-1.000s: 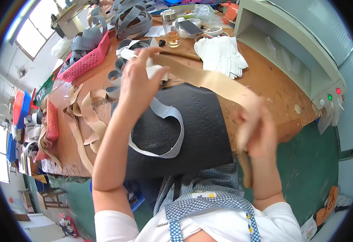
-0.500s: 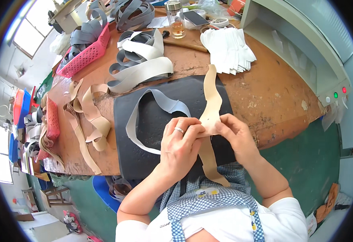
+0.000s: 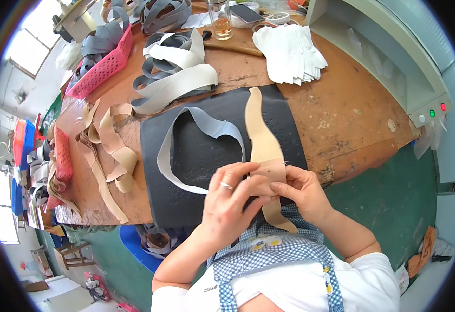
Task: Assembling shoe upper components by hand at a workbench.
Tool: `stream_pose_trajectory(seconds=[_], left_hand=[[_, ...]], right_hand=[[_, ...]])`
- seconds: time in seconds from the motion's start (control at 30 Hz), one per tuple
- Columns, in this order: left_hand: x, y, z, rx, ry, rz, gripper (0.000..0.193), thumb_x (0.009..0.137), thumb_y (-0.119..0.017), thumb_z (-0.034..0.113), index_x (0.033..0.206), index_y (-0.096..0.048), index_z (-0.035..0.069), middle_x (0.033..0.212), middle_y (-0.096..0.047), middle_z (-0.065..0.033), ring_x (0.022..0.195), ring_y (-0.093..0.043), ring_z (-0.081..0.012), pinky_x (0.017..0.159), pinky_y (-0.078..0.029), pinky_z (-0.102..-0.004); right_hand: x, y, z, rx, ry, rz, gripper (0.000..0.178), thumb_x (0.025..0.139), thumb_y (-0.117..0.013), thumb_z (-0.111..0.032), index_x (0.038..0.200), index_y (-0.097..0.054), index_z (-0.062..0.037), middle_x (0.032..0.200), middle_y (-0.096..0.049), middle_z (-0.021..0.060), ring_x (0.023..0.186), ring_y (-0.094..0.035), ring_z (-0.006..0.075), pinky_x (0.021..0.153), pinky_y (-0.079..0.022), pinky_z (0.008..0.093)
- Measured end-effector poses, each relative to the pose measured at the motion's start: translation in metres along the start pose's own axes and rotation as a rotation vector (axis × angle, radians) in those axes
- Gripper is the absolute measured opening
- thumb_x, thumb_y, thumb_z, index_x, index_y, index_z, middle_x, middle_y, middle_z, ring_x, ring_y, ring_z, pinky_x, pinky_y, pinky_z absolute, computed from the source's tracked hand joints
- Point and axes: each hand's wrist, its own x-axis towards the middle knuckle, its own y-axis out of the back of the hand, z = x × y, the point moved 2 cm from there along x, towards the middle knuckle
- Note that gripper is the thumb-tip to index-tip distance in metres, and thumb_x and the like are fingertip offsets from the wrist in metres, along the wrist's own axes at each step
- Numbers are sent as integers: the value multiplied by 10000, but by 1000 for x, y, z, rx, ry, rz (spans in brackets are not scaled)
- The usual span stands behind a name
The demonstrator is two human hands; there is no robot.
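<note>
Coral basket: from my remote seat I see it (image 3: pixel 62 153) at nine o'clock, taking the black mat's middle as the clock's centre.
Pink perforated basket: (image 3: pixel 102 73) ten o'clock, heaped with grey straps.
Tan straps: (image 3: pixel 119 148) nine o'clock, loosely folded on the brown worktable (image 3: pixel 342 114), near the mat.
Grey-and-white straps: (image 3: pixel 186 86) eleven o'clock, looped beyond the mat.
Black mat: (image 3: pixel 206 143) at the centre, a pale grey strap (image 3: pixel 223 128) curling in an open loop on it.
Left hand: (image 3: pixel 235 200) six o'clock, silver ring on one finger; its fingers pinch the beige strap.
Beige strap: (image 3: pixel 263 130) upper end toward one o'clock on the mat, lower end toward five, over the checked apron (image 3: pixel 266 262).
Right hand: (image 3: pixel 305 195) four o'clock, thumb and fingers clamped on the same strap's right edge, close to the left hand; I cannot tell whether they touch.
White strips: (image 3: pixel 290 57) one o'clock, in a fanned stack.
Grey cabinet: (image 3: pixel 426 104) two o'clock, red and green lights lit.
</note>
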Motion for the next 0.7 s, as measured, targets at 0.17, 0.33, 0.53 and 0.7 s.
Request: stream_pose_trajectory(seconds=[0.17,0.33,0.53,0.7], left_hand=[[-2,8,-7,6,57,103,305,673,-781,-38,958,-727,55,913,-650,-63,818,-606,-254,707,-489,-355],[3,2,-3,163,-97,85,292,637,-781,-9,917,-745,65,864,-644,-37,787,-600,-228,727,-464,-352],[8,1,-2,73,-89,43,222,607,-765,-24,802,-717,72,790,-642,-28,719,-587,-199,702,-458,-345],[9,15,-9,-9,53,178,171,685,-715,-75,803,-668,40,764,-602,-69,650,-569,-198,556,-458,-299]], right_hand=[[-4,-8,2,-136,61,-5,271,948,-652,-32,1215,-637,13,1026,-687,53,931,-639,96,836,-531,255],[-4,-10,3,-214,153,17,278,932,-655,-6,1207,-646,31,992,-682,41,916,-640,102,803,-532,262],[-8,-8,-15,-647,411,8,205,869,-643,63,1067,-694,42,923,-661,79,847,-642,130,737,-516,266],[-9,6,-20,-653,390,-32,160,882,-649,39,1039,-680,45,888,-647,45,783,-615,103,703,-508,264]])
